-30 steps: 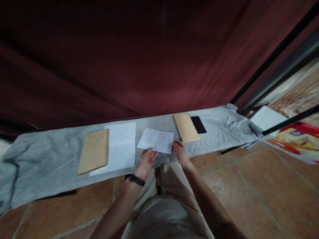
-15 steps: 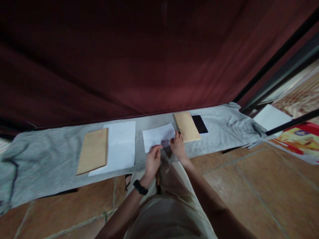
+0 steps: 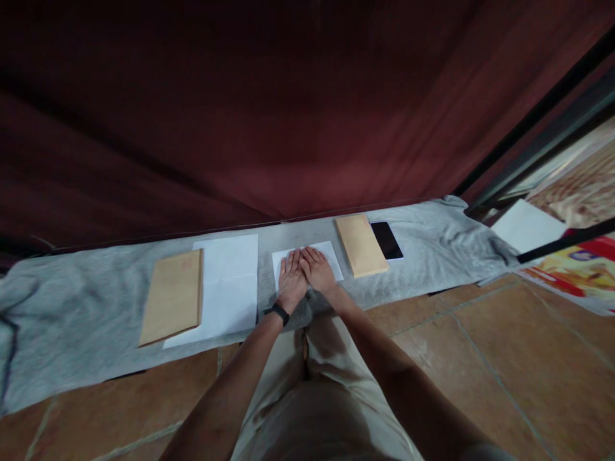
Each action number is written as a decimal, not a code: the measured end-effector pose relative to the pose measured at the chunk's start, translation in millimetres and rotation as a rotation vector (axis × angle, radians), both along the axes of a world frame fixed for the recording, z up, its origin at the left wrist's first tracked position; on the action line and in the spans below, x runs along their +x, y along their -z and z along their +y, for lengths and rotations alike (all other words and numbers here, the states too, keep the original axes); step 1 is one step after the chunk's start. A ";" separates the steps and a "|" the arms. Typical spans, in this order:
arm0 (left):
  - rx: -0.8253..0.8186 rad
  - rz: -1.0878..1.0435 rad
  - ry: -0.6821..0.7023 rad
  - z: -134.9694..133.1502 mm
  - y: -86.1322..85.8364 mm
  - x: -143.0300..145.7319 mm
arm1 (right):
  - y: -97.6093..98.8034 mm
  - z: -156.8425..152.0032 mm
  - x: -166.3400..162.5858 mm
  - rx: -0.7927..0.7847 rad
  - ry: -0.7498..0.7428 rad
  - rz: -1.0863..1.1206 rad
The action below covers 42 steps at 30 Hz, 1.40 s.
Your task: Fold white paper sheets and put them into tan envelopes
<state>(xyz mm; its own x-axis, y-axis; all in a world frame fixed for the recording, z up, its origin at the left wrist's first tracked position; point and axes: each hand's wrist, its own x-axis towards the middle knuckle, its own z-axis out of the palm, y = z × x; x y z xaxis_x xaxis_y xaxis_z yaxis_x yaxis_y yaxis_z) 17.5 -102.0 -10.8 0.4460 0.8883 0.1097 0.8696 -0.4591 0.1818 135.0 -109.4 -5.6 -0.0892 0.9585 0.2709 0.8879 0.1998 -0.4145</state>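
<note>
The left hand [image 3: 292,278] lies flat and open, palm down, on a small white paper [image 3: 331,255], its fingers stretched away from the wearer; the right hand [image 3: 319,272] lies beside it, also open and palm down, the fingers of the two meeting near the middle of the sheet. Neither hand grips anything. The paper rests on a long, narrow surface covered by a grey cloth [image 3: 432,240], directly in front of the person, and its edges show to both sides of the hands. To its left, a little apart, is a larger white sheet [image 3: 233,275] with a crease across it, partly covered on its left side by a brown envelope [image 3: 173,298]. Just to the right of the small paper is a tan envelope [image 3: 361,246], and next to that a dark-screened phone [image 3: 387,241]. A black wristband [image 3: 281,313] circles the left wrist. Behind the surface hangs a dark red curtain [image 3: 288,141]; below are pale trousers [image 3: 331,346] and brown floor tiles [image 3: 461,358]. At far right is a red and yellow package [image 3: 589,266].
</note>
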 end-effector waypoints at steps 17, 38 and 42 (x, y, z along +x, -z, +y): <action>0.067 -0.051 -0.310 7.0 4.6 -33.9 | 21.5 -18.1 20.7 0.001 0.248 -0.113; 0.031 -0.035 -0.163 -0.5 3.8 -18.9 | 23.2 -17.6 19.6 0.032 0.262 -0.091; 0.040 -0.024 -0.154 -0.9 3.3 -20.9 | 15.5 -4.8 13.3 -0.010 0.244 -0.078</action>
<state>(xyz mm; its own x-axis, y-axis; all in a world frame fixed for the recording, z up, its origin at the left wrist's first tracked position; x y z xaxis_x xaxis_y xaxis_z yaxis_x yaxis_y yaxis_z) -3.4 -102.8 -14.1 0.3016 0.9406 0.1556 0.9259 -0.3279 0.1875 148.3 -114.2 -21.1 0.1249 0.9567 0.2631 0.9388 -0.0282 -0.3433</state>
